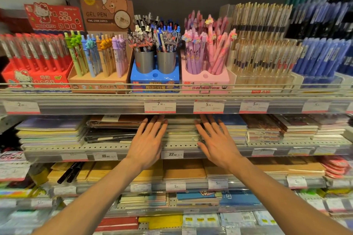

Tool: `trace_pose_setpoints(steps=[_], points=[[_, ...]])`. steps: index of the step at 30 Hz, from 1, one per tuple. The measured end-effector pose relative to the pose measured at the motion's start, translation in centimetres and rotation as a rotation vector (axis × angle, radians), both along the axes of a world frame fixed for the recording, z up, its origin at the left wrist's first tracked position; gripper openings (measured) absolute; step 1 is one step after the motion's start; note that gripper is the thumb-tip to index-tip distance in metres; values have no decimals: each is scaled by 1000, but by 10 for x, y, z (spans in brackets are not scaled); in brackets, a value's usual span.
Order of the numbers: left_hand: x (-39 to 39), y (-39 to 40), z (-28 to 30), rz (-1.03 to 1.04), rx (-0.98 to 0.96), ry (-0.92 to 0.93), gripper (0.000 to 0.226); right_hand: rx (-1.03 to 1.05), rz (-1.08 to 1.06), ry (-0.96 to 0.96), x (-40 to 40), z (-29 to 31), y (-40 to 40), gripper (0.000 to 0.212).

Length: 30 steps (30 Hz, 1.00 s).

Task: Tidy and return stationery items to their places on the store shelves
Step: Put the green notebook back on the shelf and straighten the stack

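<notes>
A stack of notebooks lies flat on the second shelf, under the pen displays. My left hand rests flat against the stack's left side, fingers spread and straight. On the right side of the stack lies my right hand, fingers also spread. Neither hand holds anything. The fingertips of both reach under the edge of the shelf above.
The upper shelf carries pen boxes: red pens, pastel gel pens, two metal cups in a blue stand, pink pens. More notebook stacks flank the hands. Two black pens lie on brown notebooks on the shelf below.
</notes>
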<state>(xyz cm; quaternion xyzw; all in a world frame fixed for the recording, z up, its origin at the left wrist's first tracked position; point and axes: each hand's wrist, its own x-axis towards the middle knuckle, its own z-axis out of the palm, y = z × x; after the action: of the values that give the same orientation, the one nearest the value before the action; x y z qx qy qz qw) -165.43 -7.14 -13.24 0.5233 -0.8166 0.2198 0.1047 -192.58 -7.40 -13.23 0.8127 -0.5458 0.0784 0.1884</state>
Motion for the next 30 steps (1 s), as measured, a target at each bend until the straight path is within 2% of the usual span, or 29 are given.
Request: trace_pose_setpoints(steps=[9,14,16,22,27,30], points=[[-3,-2,0,1,-4,66,68,15,6,-15,1,2,-1,66],[-3,5,0,7,-12,136,63,15,0,-97,2,1,8,70],[-4,13,-1,10,0,235,63,16,-11,-188,3,-2,17,74],[-17,59,-24,43,134,686,62,139,-31,-549,15,-25,61,77],[-23,107,-66,214,296,922,61,474,-158,-873,23,-71,99,79],[-20,140,-90,336,379,1037,60,559,-197,-1016,31,-108,121,78]])
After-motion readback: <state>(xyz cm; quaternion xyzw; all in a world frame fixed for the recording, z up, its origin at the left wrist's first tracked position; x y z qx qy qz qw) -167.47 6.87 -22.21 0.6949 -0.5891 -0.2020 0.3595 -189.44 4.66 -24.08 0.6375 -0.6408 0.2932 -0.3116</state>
